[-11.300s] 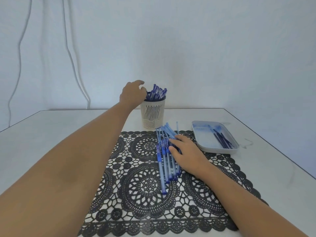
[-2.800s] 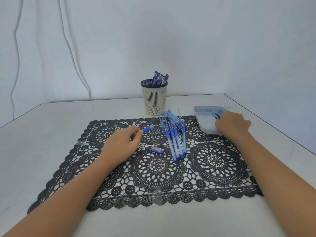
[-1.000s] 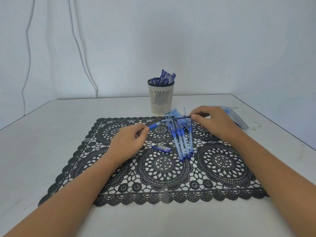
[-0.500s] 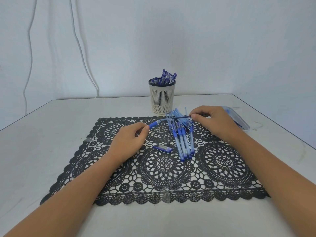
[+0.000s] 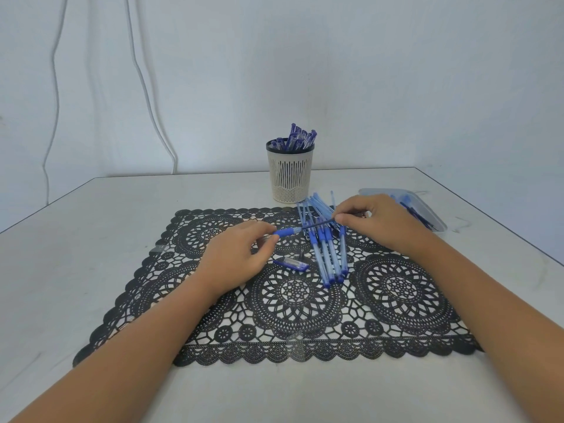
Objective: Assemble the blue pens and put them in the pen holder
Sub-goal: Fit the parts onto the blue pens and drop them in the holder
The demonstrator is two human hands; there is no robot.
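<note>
My left hand (image 5: 235, 261) pinches a clear pen barrel with a blue grip (image 5: 285, 232) above the black lace mat (image 5: 293, 303). My right hand (image 5: 372, 222) pinches a thin dark ink refill (image 5: 317, 224) whose left end sits in the barrel's grip end. A pile of several blue pen barrels (image 5: 325, 245) lies on the mat under the refill. A blue pen cap (image 5: 291, 263) and a small dark tip piece (image 5: 301, 253) lie between my hands. The cream slotted pen holder (image 5: 290, 175) stands behind the mat with several blue pens in it.
A shallow white tray (image 5: 433, 216) holding more refills sits at the right, partly behind my right hand. The white table's right edge (image 5: 518, 239) runs close by. Two white cables (image 5: 143, 80) hang down the wall at the back left.
My right hand came from the tray with a refill and brought it to the barrel in my left hand. Over the last half second the refill has slid a little further left into the barrel.
</note>
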